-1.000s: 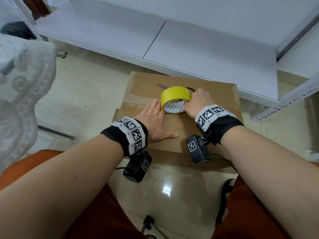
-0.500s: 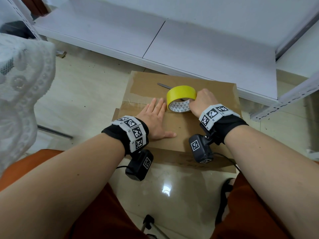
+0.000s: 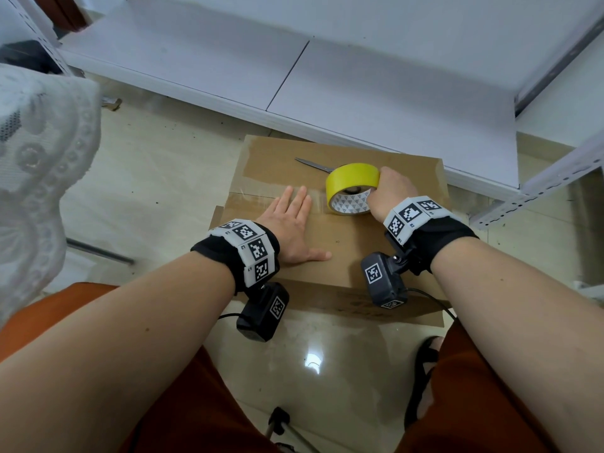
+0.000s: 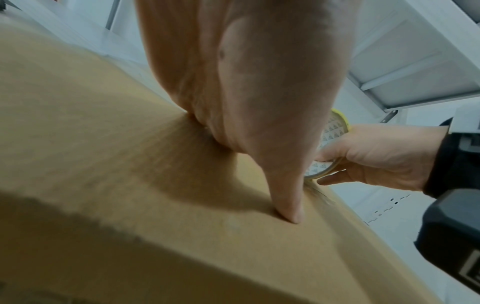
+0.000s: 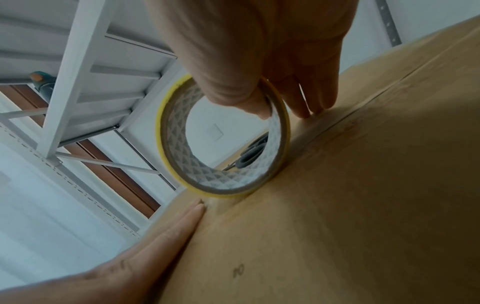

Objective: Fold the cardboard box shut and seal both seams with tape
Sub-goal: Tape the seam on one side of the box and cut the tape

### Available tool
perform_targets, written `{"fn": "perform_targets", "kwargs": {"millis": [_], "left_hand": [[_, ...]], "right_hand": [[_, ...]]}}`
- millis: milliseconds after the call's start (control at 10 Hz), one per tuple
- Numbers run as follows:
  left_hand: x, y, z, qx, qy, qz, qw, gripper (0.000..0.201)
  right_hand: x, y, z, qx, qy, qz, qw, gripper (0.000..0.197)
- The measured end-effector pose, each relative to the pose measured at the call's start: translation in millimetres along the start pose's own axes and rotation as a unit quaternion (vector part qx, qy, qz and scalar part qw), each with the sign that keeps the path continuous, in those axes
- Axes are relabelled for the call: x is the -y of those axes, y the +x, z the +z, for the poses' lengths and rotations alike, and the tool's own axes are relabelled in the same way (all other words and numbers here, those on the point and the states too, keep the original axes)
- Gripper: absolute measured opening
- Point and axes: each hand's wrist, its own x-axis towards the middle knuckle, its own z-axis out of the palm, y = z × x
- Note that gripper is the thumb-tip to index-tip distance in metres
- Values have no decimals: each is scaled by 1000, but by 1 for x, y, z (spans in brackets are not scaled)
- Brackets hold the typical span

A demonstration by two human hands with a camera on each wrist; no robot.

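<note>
The brown cardboard box (image 3: 353, 243) stands on the floor with its top flaps folded flat. A strip of clear tape (image 3: 261, 196) lies along the left part of the middle seam. My left hand (image 3: 294, 220) presses flat on the box top, fingers straight, over that tape. My right hand (image 3: 389, 191) grips the yellow tape roll (image 3: 353, 181) upright on the seam, thumb inside the core (image 5: 259, 107). The roll (image 5: 223, 139) touches the cardboard just right of my left fingertips (image 5: 197, 207). In the left wrist view my thumb (image 4: 288, 197) presses the box, the roll (image 4: 330, 135) behind it.
Scissors (image 3: 313, 165) lie on the far half of the box top, partly hidden behind the roll. White shelf boards (image 3: 359, 76) and a metal rack post (image 3: 536, 188) stand beyond the box. My knees in orange cloth (image 3: 474, 387) flank the glossy tiled floor (image 3: 313, 358).
My right hand has rolled the tape roll to the right along the seam, away from my left fingertips. My left hand has stayed pressed flat in the same place.
</note>
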Motion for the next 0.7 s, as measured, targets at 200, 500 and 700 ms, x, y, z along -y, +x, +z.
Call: {"fn": "perform_targets", "kwargs": {"millis": [200, 500, 700], "left_hand": [[1, -1, -1, 1, -3, 1, 1000, 116], [1, -1, -1, 4, -4, 1, 1000, 115], [-1, 1, 0, -1, 5, -7, 1000, 116]], "right_hand": [[2, 1, -2, -9, 8, 0, 1000, 18], [-8, -1, -8, -28, 15, -8, 999, 19], [-13, -4, -8, -45, 8, -15, 999, 25]]}}
